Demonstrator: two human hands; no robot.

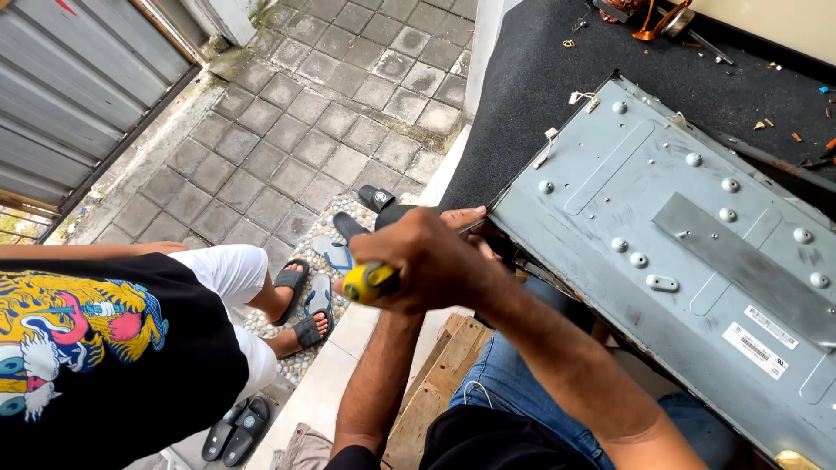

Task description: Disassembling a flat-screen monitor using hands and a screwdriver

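Note:
A grey metal back panel (662, 235) of a flat screen lies tilted across my lap and a black mat. My right hand (431, 261) is clenched around a screwdriver with a yellow handle (366, 283), whose shaft points toward the panel's near left corner (496, 213). Behind it, my left hand (466, 218) has its fingers resting against that same corner. The screwdriver's tip is hidden by my hands.
A person in a black printed shirt (104, 348), white shorts and sandals stands at the left. Loose slippers (374, 198) lie on the pebbles and paving stones. A wooden board (440, 374) sits under my arm. Small tools and screws (662, 22) are scattered on the black mat (522, 96).

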